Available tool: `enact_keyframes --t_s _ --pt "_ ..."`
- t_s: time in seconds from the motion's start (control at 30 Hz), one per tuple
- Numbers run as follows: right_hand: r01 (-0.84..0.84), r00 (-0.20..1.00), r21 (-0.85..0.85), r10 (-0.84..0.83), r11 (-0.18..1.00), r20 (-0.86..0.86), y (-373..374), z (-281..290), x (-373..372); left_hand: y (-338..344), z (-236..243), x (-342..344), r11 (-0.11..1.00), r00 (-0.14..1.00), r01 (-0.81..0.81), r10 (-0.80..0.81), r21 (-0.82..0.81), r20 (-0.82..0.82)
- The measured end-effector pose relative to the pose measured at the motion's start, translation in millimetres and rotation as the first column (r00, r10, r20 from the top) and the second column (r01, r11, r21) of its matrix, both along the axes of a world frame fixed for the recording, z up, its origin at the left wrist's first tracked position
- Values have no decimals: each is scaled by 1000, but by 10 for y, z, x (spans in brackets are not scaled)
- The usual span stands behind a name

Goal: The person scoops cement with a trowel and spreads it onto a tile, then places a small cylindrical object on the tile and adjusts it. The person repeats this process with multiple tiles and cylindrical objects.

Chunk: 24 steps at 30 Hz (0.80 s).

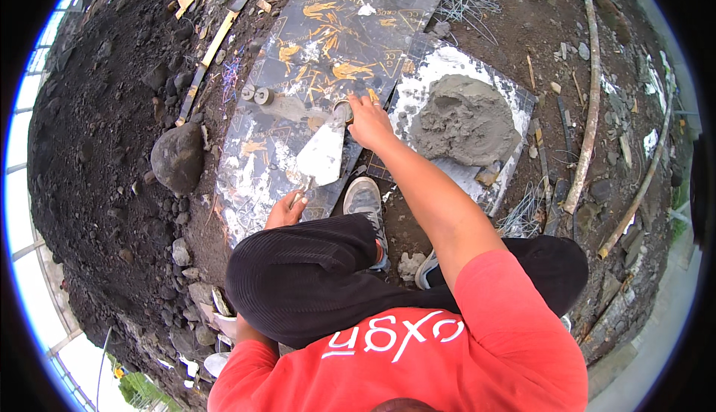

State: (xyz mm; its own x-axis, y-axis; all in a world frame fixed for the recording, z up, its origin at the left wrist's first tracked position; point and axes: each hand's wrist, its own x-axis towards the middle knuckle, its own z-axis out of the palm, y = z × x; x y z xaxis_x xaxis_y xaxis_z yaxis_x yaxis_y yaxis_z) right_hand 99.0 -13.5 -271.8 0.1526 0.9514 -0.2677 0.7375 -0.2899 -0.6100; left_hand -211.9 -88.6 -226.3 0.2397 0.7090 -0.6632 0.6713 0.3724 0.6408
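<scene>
My left hand (283,211) grips the handle of a trowel (319,157), whose pale metal blade points up toward my right hand (365,120). The fingers of my right hand are closed round a small round mould (341,111) at the blade's tip, over a dark printed board (283,166) smeared white. Two small grey cylinders (261,96) stand on that board at its left, beside a streak of grey mortar. Right of my hand, a heap of wet grey mortar (462,121) lies on another white-smeared board (507,188).
A large rock (177,157) lies left of the boards, among dark soil and stones. A yellow wooden strip (220,37) runs behind it. Tangled wire (466,5), long sticks (591,91) and rubble lie at the right. My crossed legs and shoes (363,199) are below the boards.
</scene>
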Motion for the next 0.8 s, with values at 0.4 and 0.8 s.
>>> enact_keyframes --t_s 0.4,0.8 --pt "-128 991 34 126 991 47 157 -227 90 9 324 -306 995 992 -89 92 44 -90" --pt "-28 991 -38 22 999 -129 -1801 -167 -410 776 723 1004 619 686 715 -530 325 -499"
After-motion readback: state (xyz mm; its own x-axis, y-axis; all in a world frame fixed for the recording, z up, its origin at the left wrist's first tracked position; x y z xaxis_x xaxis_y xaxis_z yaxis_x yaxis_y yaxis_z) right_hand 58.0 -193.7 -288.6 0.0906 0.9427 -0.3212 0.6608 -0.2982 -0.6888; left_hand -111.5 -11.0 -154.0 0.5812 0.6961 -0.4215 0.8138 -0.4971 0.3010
